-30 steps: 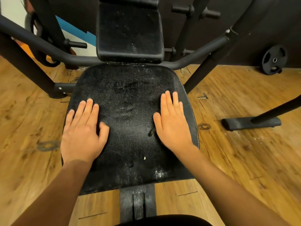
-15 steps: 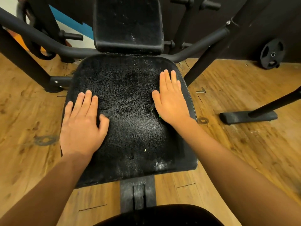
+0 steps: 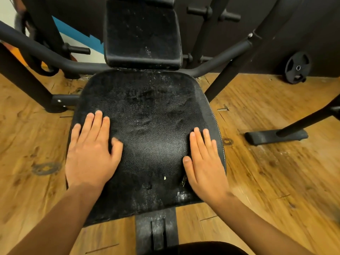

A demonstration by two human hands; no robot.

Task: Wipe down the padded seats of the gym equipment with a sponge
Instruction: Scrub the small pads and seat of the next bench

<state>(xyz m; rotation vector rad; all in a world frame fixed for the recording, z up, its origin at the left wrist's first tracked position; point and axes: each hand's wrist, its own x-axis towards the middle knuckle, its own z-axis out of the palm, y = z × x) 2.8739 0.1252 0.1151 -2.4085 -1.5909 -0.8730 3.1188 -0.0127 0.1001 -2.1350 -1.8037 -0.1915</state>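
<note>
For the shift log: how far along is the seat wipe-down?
Done: the seat pad looks shinier in its middle. In hand: right hand presses flat near the right edge, a sliver of likely sponge under the palm; left hand rests flat. Left: white residue at the seat's front edge and specks on the back pad.

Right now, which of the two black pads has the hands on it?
The flat seat pad, nearer the camera: left hand and right hand lie flat on it. The upright back pad behind is untouched.
</note>
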